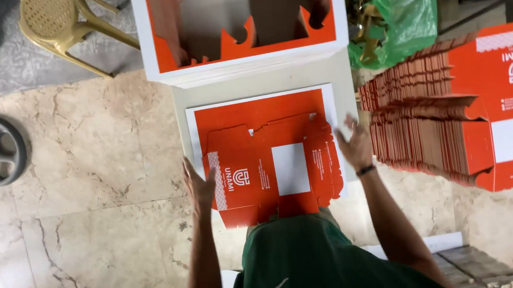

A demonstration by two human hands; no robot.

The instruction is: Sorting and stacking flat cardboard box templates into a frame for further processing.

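Flat orange carton blank (270, 167) between both open grips, left hand (198, 186) touching, right hand (356, 145) beside.

The left hand (198, 186) is pressing the left edge of a flat orange die-cut carton blank (270, 167), which is lying on an orange-and-white printed sheet (254, 108). The right hand (356, 145) is hovering open just off the blank's right edge, near a stack of folded orange cartons (445, 120). A green plastic bag (397, 17) is sitting behind that stack.

Matt orange cardboard box blank (269, 164), polished marble floor (86, 172).
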